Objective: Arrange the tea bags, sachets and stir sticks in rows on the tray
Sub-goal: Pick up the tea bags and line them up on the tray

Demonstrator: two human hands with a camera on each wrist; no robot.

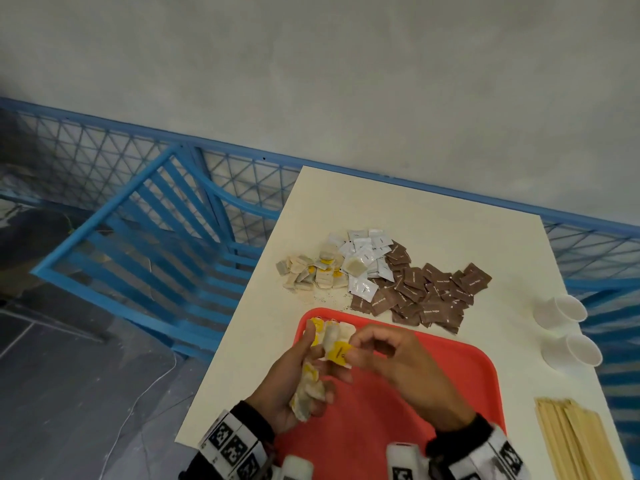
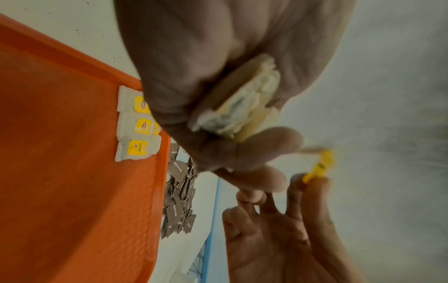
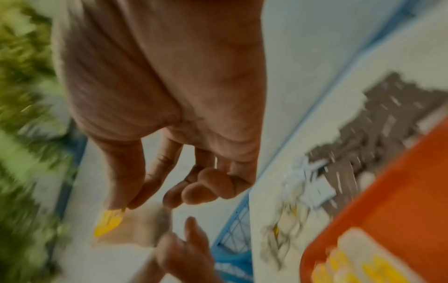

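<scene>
Holding a wad of tea bags (image 1: 308,393) in the curled left hand (image 1: 284,386) while the right hand (image 1: 398,368) fingers pinch one bag (image 1: 337,351) above the tray (image 1: 460,362), looks like it goes beside the three-bag row (image 2: 138,122) next.

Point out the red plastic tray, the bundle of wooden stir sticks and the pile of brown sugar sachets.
Red plastic tray (image 1: 460,368): head view, bare floor near right rim.
Bundle of wooden stir sticks (image 1: 575,441): head view, mid-bundle.
Pile of brown sugar sachets (image 1: 426,292): head view, pile's centre.
</scene>
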